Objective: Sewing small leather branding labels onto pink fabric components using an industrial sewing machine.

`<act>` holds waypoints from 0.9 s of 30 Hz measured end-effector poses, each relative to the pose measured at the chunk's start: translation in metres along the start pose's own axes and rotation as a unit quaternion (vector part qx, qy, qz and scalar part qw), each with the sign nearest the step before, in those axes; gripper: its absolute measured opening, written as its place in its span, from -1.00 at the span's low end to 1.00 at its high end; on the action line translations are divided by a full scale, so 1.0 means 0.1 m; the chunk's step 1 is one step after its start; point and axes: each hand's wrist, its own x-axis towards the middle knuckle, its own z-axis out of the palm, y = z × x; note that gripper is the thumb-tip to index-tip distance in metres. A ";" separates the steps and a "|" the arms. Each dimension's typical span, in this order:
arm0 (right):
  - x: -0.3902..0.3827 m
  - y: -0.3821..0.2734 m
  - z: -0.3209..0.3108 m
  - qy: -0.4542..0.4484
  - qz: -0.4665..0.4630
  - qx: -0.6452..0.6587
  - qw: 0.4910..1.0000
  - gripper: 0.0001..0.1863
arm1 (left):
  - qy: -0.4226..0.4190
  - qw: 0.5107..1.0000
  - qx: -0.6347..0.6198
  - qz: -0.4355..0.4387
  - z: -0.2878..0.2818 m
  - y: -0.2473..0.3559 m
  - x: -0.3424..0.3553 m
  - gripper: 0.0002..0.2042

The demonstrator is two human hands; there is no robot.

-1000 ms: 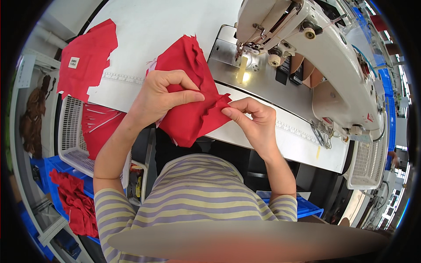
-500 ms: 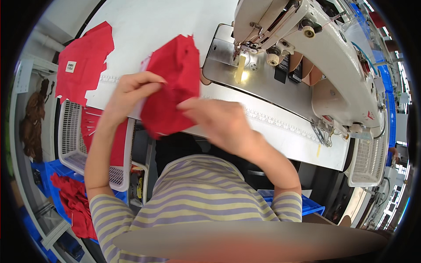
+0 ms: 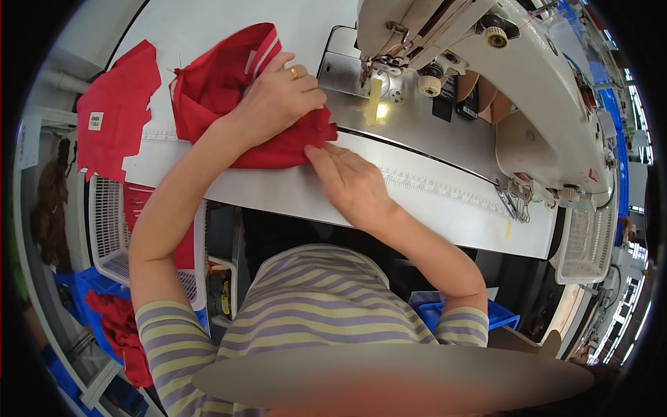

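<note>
A red fabric piece (image 3: 208, 104) lies on the white table to the left of the sewing machine, its far side raised in an open fold that shows white stripes along one edge. My left hand (image 3: 281, 97), with a ring on one finger, reaches across the cloth, its fingers curled over the right part. At the near right corner, my right hand (image 3: 351, 182) pinches the edge between thumb and fingers. The sewing machine's needle area (image 3: 375, 73), lit from below, is just right of the cloth; no fabric shows under it.
Another red piece with a pale label (image 3: 118, 111) hangs over the table's left edge. Below it is a white basket (image 3: 111, 229) holding red cloth. A blue crate with crumpled red fabric (image 3: 121, 326) sits lower left. Tweezers (image 3: 507, 201) lie by the machine's base.
The red cloth has gone from being held up before me to lying on the table, its far side folded open. My left hand has moved right and away, over the cloth; my right hand has shifted slightly right.
</note>
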 end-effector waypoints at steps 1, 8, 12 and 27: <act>-0.04 0.08 -0.07 -0.006 -0.025 -0.047 0.999 -0.67 | 0.008 0.999 -0.051 -0.017 0.08 -0.02 0.08 -0.92; -0.03 0.41 -0.27 -0.007 -0.052 -0.109 0.993 -0.70 | -0.163 0.897 -0.316 -0.261 0.20 -0.20 0.60 -0.82; -0.05 0.53 -0.21 -0.021 -0.072 -0.106 0.992 -0.69 | -0.171 0.888 -0.354 -0.238 0.36 -0.35 0.69 -0.78; 0.06 0.75 -0.17 0.022 -0.005 -0.089 0.996 -0.79 | -0.194 0.871 -0.381 -0.242 0.22 -0.44 1.00 -0.68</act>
